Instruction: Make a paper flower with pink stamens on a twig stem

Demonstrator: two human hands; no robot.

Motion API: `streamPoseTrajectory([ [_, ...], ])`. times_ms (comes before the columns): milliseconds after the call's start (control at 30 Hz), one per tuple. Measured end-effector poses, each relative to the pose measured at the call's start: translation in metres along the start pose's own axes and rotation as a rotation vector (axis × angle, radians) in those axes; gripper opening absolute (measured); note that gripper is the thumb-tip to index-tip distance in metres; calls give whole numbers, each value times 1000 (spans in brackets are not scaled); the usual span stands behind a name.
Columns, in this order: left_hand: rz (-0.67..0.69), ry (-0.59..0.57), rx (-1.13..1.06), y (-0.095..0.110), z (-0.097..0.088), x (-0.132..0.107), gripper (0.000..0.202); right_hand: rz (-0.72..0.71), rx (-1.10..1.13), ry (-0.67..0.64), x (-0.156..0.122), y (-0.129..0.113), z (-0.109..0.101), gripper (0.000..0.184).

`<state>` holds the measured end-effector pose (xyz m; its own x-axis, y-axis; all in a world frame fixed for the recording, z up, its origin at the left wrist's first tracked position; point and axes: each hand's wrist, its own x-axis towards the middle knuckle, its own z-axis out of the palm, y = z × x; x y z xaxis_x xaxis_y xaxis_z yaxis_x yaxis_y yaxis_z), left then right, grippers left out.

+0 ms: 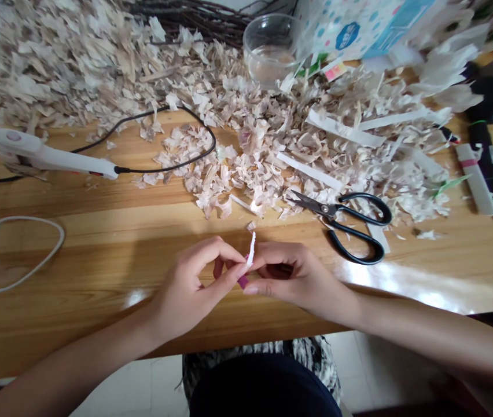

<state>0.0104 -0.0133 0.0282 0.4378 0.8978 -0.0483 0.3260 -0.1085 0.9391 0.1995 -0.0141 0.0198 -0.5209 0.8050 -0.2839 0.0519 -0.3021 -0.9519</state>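
My left hand (198,284) and my right hand (292,278) meet above the front part of the wooden table. Between their fingertips is a small purple piece (243,282), and a narrow white strip (251,249) sticks up beside it. Left thumb and forefinger pinch at the strip's base, while the right thumb and fingers close on the purple piece. Fingers hide most of it, so I cannot tell its exact kind or whether the two parts are joined. Black-handled scissors (325,209) lie to the right, blades partly apart.
Dry pale petal-like flakes (238,127) cover the table's back. A white glue gun (55,157) with a black cord lies left, above a white cable (62,237). Behind stand a clear plastic cup (270,69) and dark twigs (194,20). White strips (309,171) lie among the flakes.
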Motion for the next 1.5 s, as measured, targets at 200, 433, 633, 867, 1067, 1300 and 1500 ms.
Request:
streamPoseTrajectory([
  [200,0,-16,-17,3,-1,-1,7,50,140,-69,5,1,-2,18],
  [433,-7,-37,-34,1,-1,0,6,93,242,-96,5,3,-5,11],
  [633,-11,-69,-43,2,-1,-1,7,151,314,-95,5,2,-3,13],
  [867,-1,-85,-50,4,-1,-1,8,195,359,-106,6,-3,-2,24],
  [1067,9,-90,-59,4,-1,-1,9,212,328,-120,5,0,-2,25],
  [1300,17,-100,-67,2,0,0,8,240,292,-106,4,1,-1,37],
  [1500,15,-106,-65,3,0,-1,8,245,270,-94,3,1,0,38],
])
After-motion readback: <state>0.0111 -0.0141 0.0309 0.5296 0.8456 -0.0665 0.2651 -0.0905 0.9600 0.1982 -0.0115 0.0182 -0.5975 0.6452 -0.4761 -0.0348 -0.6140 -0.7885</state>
